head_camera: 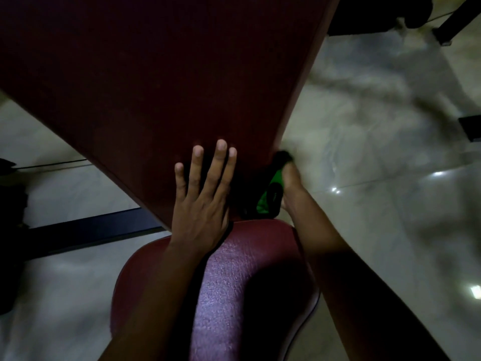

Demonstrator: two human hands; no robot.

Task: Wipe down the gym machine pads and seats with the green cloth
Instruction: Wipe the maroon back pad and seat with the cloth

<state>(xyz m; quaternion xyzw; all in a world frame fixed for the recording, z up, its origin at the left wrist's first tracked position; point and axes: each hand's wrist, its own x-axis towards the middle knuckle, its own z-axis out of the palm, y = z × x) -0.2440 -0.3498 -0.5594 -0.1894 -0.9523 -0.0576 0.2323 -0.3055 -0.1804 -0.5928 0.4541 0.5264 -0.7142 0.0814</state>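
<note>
There are two upholstered parts of the machine: one long dark red back pad (156,82) and one rounded maroon seat (234,290) with a grainy, shiny surface. Two bare hands and one green cloth are visible.

The left hand (200,204) lies flat on the lower end of the back pad, its fingers straight and a little spread, gripping nothing. The right hand (291,188) is at the right side edge of the back pad, just above the seat, and it holds the bunched green cloth (272,194) against that edge. The cloth looks partly black in the shadow, and the fingers of this hand are hidden behind it, so it is hard to see how they curl, but the cloth is clearly held.

The back pad is cut off at the top and at the left of the view. The seat is cut off at the bottom, and both forearms cover parts of it. The picture is dim and blurred on the right.

To the right of the back pad lies open pale glossy tile floor (377,178). To the left of it, a dark metal frame bar (91,230) crosses the floor, and a thin black cable (52,164) runs there. A dark machine leg (447,29) stands far beyond the pad's right edge.
</note>
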